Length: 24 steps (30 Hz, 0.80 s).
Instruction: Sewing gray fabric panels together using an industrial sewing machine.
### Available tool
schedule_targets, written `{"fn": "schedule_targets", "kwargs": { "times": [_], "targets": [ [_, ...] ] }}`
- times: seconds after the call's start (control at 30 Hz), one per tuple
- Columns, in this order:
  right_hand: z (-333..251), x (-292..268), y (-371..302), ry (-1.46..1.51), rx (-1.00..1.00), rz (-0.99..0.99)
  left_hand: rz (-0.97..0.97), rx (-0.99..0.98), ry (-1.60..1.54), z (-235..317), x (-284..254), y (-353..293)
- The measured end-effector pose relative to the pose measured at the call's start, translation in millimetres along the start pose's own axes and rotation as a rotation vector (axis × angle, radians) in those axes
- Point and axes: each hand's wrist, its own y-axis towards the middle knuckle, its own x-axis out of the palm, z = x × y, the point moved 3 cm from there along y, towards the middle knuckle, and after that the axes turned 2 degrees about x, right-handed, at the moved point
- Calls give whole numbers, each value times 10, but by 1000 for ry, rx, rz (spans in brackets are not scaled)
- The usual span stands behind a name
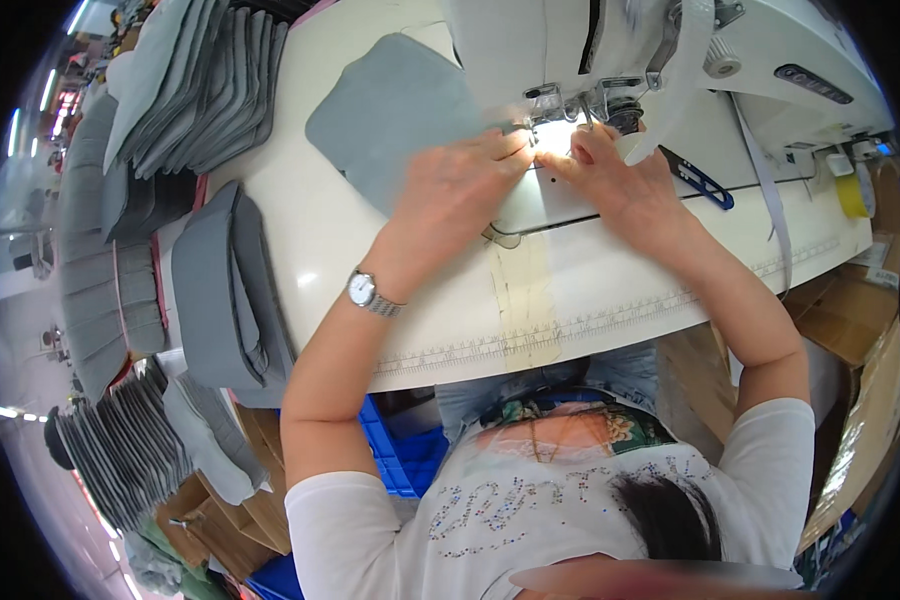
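Note:
At the needle of a white sewing machine [515, 55], both my hands meet under a bright lamp. My left hand [460, 185], slightly blurred, has its fingers closed and their tips beside the presser foot. A grey fabric panel [395, 110] lies flat on the table to its left, partly covered by that hand. My right hand [620, 190] is bent inward, thumb and forefinger pinched close to the needle. Glare and the fingers hide whatever lies between the fingertips. A dark blue slim cutter [700, 178] rests just right of my right hand.
Stacks of grey fabric pieces [205, 90] stand at the far left, and another grey pile [210, 290] sits at the table's left edge. A pale strip [763, 165] hangs near a yellow tape roll [852, 195]. Below are a blue crate [410, 460] and a cardboard box [850, 320].

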Motion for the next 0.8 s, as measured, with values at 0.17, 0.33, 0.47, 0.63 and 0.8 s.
{"fn": "schedule_targets", "kwargs": {
  "times": [0.17, 0.33, 0.47, 0.63, 0.8],
  "targets": [
    [22, -51, 3, 95, 50, -41, -86, -63, 148, 221, 28, 16],
    [103, 1, -37, 96, 38, -14, -17, -61, 260, 382, 118, 13],
    [144, 15, -13, 112, 63, -56, -52, -172, 253, 567, 214, 100],
    [197, 16, -35, 156, 39, 49, -125, -392, 232, 684, 247, 188],
    [218, 1, -72, 215, 46, 26, -46, -410, -135, 402, 18, -21]
  ]
}}
